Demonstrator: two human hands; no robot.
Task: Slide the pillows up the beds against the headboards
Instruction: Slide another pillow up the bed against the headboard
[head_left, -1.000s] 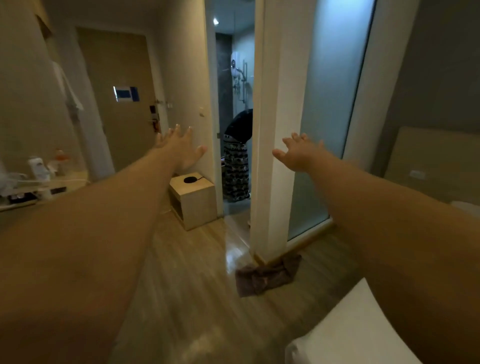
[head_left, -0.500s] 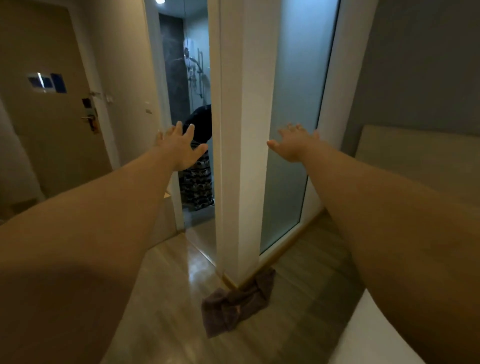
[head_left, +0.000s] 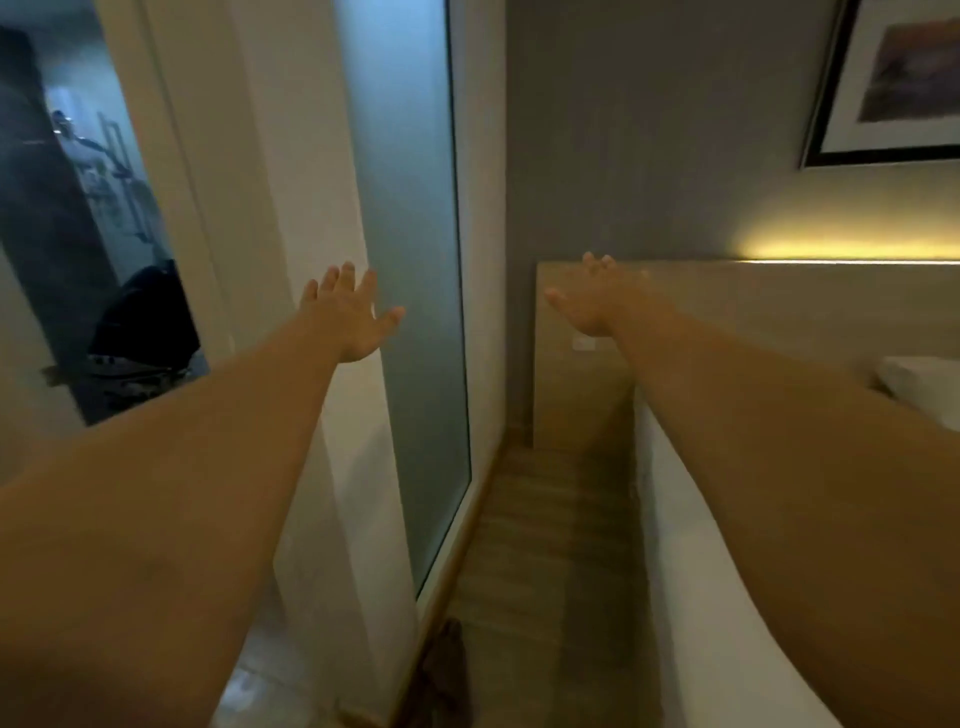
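Note:
Both my arms stretch forward at chest height. My left hand (head_left: 349, 317) is open with fingers spread, held in front of a white pillar and frosted glass. My right hand (head_left: 592, 301) is open too, in front of the tan wooden headboard (head_left: 753, 312). A white pillow (head_left: 919, 382) shows at the right edge, lying on the bed below the headboard, partly hidden by my right arm. The white bed's side (head_left: 691, 571) runs along under my right forearm. Neither hand touches anything.
A frosted glass panel (head_left: 410, 260) and white pillar (head_left: 291, 208) stand on the left, with a bathroom doorway (head_left: 78, 234) beyond. A narrow strip of wood floor (head_left: 545, 545) lies between glass and bed. A brown cloth (head_left: 441, 670) lies on the floor. A framed picture (head_left: 893, 78) hangs above the lit headboard.
The view has swung to the right, from the entry door and bathroom to the headboard and bed. Both hands stay open and outstretched.

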